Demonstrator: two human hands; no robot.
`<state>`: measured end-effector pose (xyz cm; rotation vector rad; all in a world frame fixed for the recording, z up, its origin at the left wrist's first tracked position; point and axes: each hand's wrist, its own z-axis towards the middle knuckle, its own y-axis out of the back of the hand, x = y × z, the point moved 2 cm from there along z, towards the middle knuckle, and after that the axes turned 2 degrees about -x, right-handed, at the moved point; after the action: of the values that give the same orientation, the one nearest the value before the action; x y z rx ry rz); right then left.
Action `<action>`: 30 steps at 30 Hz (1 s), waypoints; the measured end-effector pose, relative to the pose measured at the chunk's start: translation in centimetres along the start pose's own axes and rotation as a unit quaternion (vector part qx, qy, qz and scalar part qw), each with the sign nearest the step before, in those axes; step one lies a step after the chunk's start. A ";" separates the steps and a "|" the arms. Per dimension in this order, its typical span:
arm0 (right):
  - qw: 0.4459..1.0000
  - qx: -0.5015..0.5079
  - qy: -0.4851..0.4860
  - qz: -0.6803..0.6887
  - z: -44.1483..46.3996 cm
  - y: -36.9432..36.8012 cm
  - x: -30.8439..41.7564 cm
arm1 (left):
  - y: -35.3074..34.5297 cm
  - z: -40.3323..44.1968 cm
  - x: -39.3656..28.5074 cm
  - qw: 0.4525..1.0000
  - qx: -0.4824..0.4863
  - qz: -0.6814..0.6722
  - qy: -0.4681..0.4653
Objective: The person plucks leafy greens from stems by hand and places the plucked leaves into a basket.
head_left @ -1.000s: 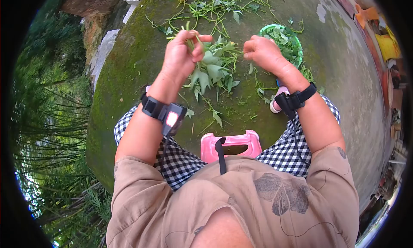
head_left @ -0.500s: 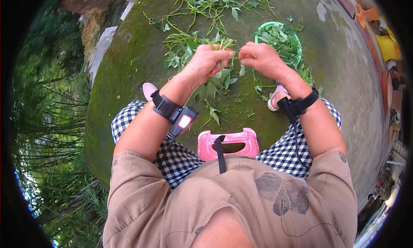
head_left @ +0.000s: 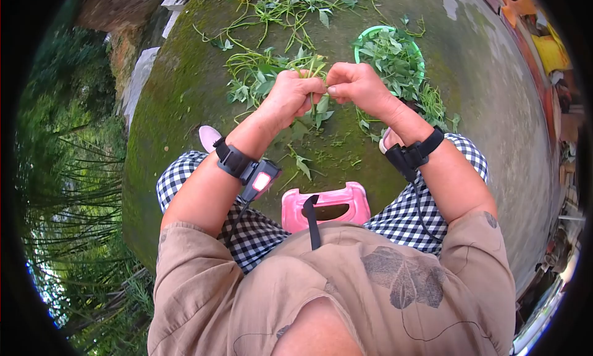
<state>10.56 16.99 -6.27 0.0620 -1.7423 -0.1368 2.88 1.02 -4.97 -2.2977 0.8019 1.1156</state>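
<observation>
My left hand [head_left: 295, 94] is closed around a few leafy green stems [head_left: 315, 64], whose cut ends stick up past the thumb while leaves hang below. Thumb and forefinger of my right hand [head_left: 361, 89] are pinched together right at the left fingertips, by those stems; whatever is between them is too small to make out. Just beyond my left hand lies a heap of leafy vines [head_left: 250, 78] on the ground. Past my right hand stands a green-rimmed basket [head_left: 422, 54] filled with picked leaves [head_left: 392, 56].
Long bare stems [head_left: 287, 16] lie spread at the far side of the mossy concrete [head_left: 179, 109]. More thin stems [head_left: 432, 103] sit beside the basket. A pink plastic stool [head_left: 291, 211] is between my legs. Assorted items, including a yellow object [head_left: 550, 53], line the right edge.
My right hand has moved left and now meets the left hand at the stems; a gap was between them before. The whole view has shifted slightly.
</observation>
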 end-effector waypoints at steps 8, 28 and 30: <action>0.995 -0.058 -0.038 0.072 -0.1 3.1 0.8 | -0.6 -0.2 1.9 0.999 -0.034 0.011 0.035; 0.963 0.127 -0.227 0.064 -2.3 -1.7 -1.7 | 0.7 0.7 4.6 0.971 -0.008 -0.215 0.106; 0.962 0.126 -0.234 0.066 -2.2 -1.9 -2.0 | 0.8 0.8 4.8 0.969 0.007 -0.223 0.104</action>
<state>13.02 15.19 -8.10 0.1061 -2.2224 0.1851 4.32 -0.45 -9.41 -2.4423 0.3294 0.6733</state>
